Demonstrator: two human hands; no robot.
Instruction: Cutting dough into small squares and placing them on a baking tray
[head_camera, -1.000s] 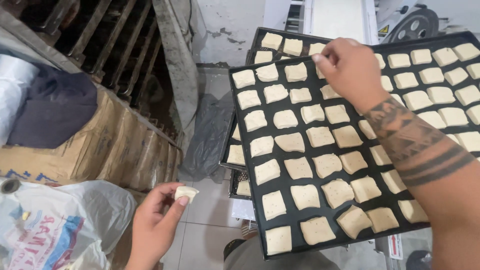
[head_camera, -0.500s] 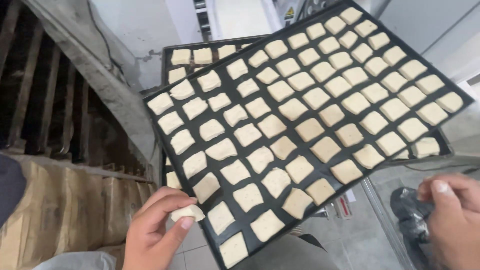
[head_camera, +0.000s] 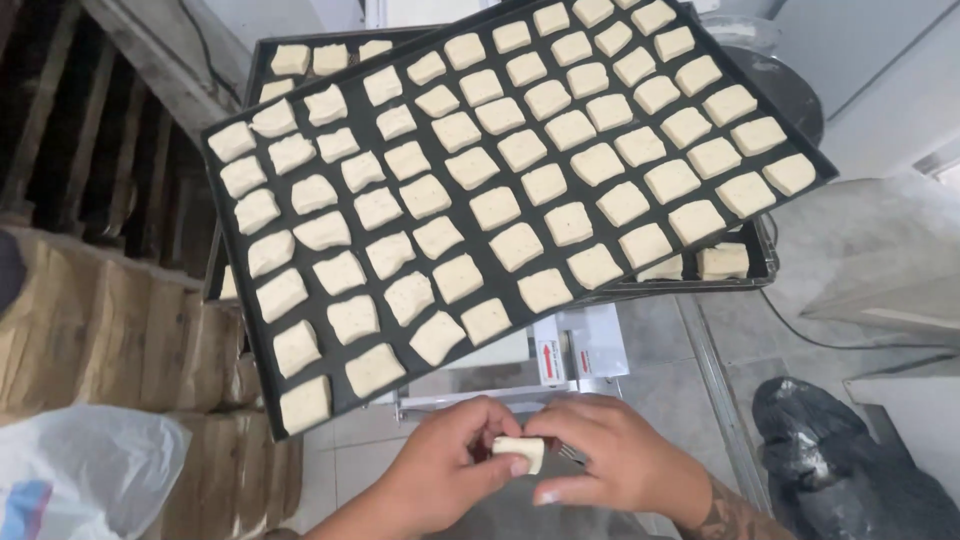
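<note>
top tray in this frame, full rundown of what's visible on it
The top tray is a dark, flat rectangular baking sheet with a low rim, metal by its look. It is turned at an angle over a second tray of the same kind beneath it. Pale square dough pieces fill it in fairly even rows, some slightly skewed. Neither hand touches it: the left hand and right hand pinch a single dough piece below its near edge.

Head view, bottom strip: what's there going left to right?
White plastic bag → left hand → small dough piece pinched by both hands → right hand → dark bag on the floor.
</note>
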